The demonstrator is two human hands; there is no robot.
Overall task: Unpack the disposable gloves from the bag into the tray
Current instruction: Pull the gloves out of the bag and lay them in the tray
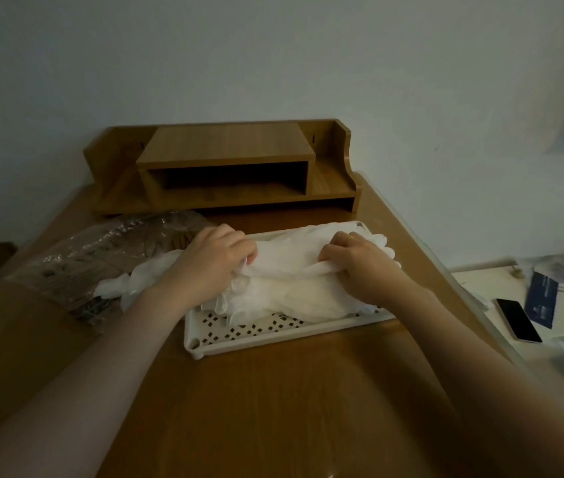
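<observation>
Because the heap of thin white disposable gloves (pixel 294 288) is soft, limp and very light, you can expect it to sag, slide and shed single pieces wherever you do not support it. It lies mostly inside the white perforated plastic tray (pixel 239 334), piled above the rim, while a loose tail of gloves (pixel 128 284) spills over the tray's nine o'clock edge onto the crumpled clear plastic bag (pixel 101 257). The film is likely slippery and clings to itself, so take it in gathered bunches near the middle of the pile, not by a stray finger tip, which would probably stretch or pull free alone.

Your left hand (pixel 211 260) comes in from seven o'clock, knuckles up, fingers curled and pinching a fold at the pile's nine o'clock end. Your right hand (pixel 359 267) reaches in from five o'clock, wearing a ring, fingers curled down into the gloves at the three o'clock end, gripping a bunch. Both wrists sit low over the tray on the brown wooden desk (pixel 290 408). The spilled tail looks like the part left to gather; the bag seems nearly flat.
</observation>
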